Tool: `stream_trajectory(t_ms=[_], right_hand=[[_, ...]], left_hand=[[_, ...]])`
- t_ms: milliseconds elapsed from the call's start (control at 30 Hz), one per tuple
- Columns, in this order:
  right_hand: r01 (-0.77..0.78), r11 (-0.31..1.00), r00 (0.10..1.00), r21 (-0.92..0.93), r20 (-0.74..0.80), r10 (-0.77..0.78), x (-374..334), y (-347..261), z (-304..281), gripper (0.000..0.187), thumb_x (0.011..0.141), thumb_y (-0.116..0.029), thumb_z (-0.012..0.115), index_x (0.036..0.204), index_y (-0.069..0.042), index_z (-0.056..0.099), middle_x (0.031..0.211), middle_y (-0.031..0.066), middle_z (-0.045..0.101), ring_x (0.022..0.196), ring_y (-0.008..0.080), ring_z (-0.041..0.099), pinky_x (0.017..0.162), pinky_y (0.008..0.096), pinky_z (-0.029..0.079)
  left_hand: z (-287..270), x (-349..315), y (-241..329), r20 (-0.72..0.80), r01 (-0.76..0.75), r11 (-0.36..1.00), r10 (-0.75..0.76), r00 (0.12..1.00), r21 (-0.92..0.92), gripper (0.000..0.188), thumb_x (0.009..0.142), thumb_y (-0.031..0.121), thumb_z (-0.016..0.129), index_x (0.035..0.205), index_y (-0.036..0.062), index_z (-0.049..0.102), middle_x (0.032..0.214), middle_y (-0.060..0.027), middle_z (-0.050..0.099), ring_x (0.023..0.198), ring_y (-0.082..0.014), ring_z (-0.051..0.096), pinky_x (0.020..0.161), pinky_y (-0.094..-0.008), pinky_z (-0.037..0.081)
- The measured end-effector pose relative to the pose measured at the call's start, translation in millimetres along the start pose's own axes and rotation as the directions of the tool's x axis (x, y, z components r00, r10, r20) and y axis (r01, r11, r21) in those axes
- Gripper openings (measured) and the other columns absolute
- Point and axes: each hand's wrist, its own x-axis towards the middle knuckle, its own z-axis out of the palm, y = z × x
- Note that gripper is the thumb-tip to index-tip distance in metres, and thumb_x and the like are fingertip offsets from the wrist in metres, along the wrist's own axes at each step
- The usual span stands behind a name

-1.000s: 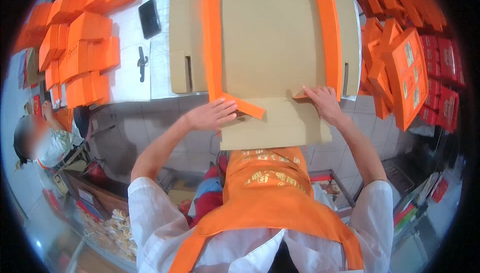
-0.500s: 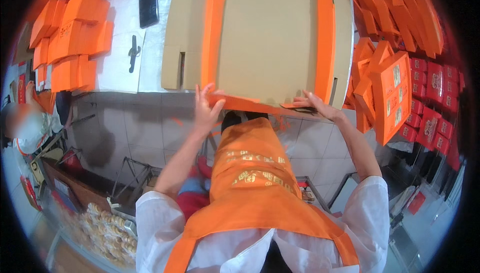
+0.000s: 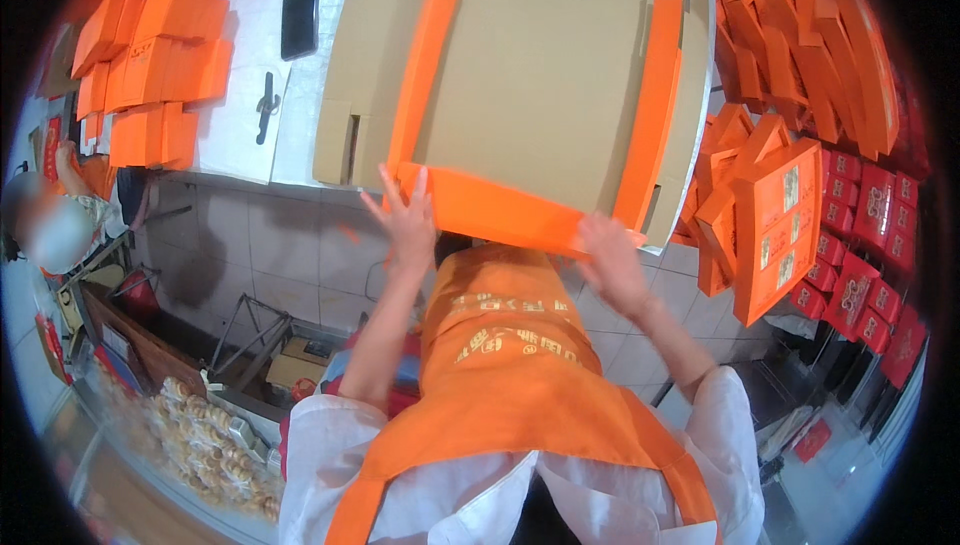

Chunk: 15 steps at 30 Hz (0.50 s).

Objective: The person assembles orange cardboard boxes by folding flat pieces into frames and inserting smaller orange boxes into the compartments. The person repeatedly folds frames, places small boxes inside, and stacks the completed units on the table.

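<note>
A large sheet of brown cardboard (image 3: pixel 540 65) with orange-faced flaps lies in front of me, its brown side up. Its left flap (image 3: pixel 425 65) and right flap (image 3: pixel 652 105) stand folded up, and the near flap (image 3: pixel 500 211) is upright too, its orange face toward me. At the near left corner, my left hand (image 3: pixel 408 230) touches the flap with spread fingers. My right hand (image 3: pixel 610 260), a little blurred, rests stretched fingers against the flap's right end, near the other corner.
Orange boxes (image 3: pixel 165 55) are stacked at the left of the white-covered table (image 3: pixel 245 135), beside a black phone (image 3: pixel 299 20) and a dark tool (image 3: pixel 266 107). Orange box lids (image 3: pixel 780 220) and red boxes (image 3: pixel 855 275) fill the right. Another person (image 3: pixel 60 225) is at far left.
The near flap has turned up and now shows its broad orange face. My right hand has come slightly left and down, off the dark slot it was at; my left hand's fingers have spread.
</note>
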Motion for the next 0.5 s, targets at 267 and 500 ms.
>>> stream_trajectory(t_ms=[267, 500], right_hand=[[-0.091, 0.948, 0.982, -0.305, -0.184, 0.035, -20, 15, 93, 0.063, 0.074, -0.006, 0.052, 0.134, -0.008, 0.032, 0.14, 0.0094, 0.03, 0.131, 0.0247, 0.026, 0.106, 0.0483, 0.017], [-0.118, 0.956, 0.973, -0.268, -0.222, 0.058, -16, 12, 86, 0.062, 0.073, -0.004, 0.05, 0.133, -0.008, 0.033, 0.14, 0.0073, 0.031, 0.13, 0.0225, 0.027, 0.105, 0.047, 0.018]], left_hand=[[-6, 9, 13, 0.018, 0.089, 0.996, -0.089, 0.996, -0.006, 0.039, 0.082, 0.011, 0.055, 0.121, 0.0166, 0.052, 0.141, -0.0253, 0.016, 0.129, -0.0385, 0.023, 0.103, -0.0594, 0.006], [-22, 1, 37, 0.416, -0.276, 0.958, 0.281, 0.865, -0.073, 0.049, 0.076, 0.02, 0.063, 0.123, 0.0159, 0.049, 0.137, -0.0141, 0.032, 0.126, -0.0343, 0.029, 0.104, -0.0563, 0.015]])
